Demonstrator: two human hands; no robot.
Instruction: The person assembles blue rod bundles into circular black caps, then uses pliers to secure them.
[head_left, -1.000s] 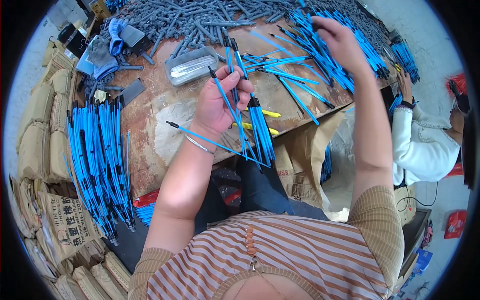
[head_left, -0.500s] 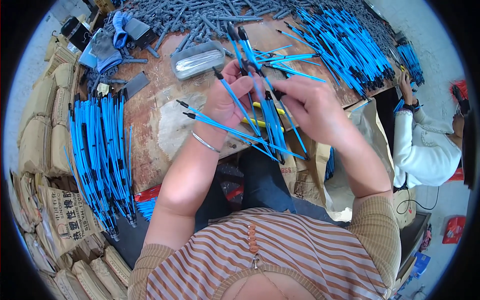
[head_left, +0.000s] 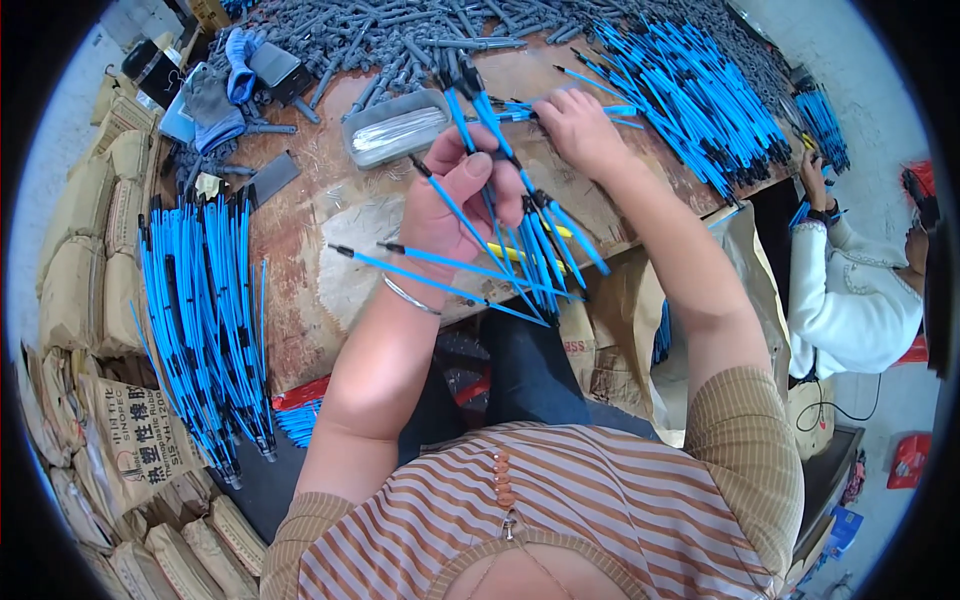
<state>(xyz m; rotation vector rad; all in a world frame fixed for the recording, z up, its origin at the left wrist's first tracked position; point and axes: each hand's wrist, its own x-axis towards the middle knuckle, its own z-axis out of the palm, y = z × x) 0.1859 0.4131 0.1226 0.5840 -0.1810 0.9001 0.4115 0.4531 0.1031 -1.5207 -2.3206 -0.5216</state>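
My left hand is closed around a loose bundle of thin blue rods with black end pieces. They fan out in several directions, some with their tips above the hand and some hanging past the table's near edge. My right hand is stretched farther out over the table, its fingers bent down on a few blue rods lying there; its fingertips are partly hidden. Beneath the held bundle, a tool with yellow handles shows in part.
A plastic box of thin pale sticks stands beyond my left hand. Grey plastic parts are heaped at the back. Blue rods are piled at right and left. Brown sacks line the left; a co-worker sits right.
My right hand has left the bundle and moved forward to the blue rods on the table. My left hand still holds its bundle, shifted slightly left.
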